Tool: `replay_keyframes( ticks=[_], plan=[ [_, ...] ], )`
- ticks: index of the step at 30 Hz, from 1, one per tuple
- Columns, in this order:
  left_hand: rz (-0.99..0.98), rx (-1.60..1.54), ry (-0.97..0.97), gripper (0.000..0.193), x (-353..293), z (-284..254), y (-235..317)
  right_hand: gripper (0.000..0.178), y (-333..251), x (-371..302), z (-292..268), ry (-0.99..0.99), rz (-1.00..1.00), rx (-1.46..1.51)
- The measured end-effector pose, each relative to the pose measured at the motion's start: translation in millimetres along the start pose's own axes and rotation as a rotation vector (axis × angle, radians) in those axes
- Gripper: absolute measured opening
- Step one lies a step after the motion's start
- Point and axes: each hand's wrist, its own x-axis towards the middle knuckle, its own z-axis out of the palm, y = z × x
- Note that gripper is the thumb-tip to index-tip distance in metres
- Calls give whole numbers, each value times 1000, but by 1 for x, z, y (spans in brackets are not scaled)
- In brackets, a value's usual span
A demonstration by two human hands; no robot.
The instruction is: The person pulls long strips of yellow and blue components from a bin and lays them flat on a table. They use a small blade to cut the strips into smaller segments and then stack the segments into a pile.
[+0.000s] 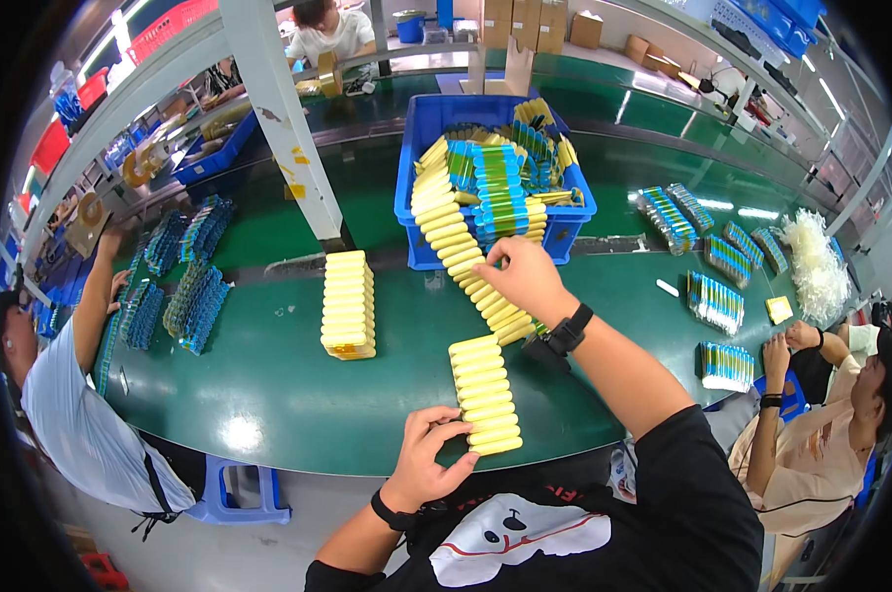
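Observation:
A flat strip of yellow cylindrical cells [486, 395], side by side like a battery pack, lies near the table's front edge. My left hand [428, 464] is curled at its near left corner, thumb and fingers against the end cells. A longer yellow strip [451, 237] drapes out of a blue bin [403, 197] toward me. On its right edge rests my right hand [528, 281], thumb and forefinger pinched together; the fingertips partly hide what they grip. To the left stands a stack of yellow strips [349, 306].
Blue-and-green strips [500, 187] lie in the bin. A white post [286, 128] rises beside it. Co-workers sit left [91, 395] and right [811, 444], with blue wrapped packs [714, 301] and a white heap of thin pieces [814, 261] at the right.

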Motion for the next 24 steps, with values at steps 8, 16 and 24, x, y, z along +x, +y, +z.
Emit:
replay_keyframes(
  ticks=[8, 16, 24],
  plan=[
    [-60, -153, 48, 27, 1, -4, -4, 13, -22, 12, -64, -276, -47, 664],
    [-113, -175, -137, 26, 89, -40, 20, 12, -28, 18, -207, -358, -206, 1327],
    [5, 592, 21, 90, 222, -26, -1, 19, -1, -61, -249, 127, -345, 1415]
  ],
)
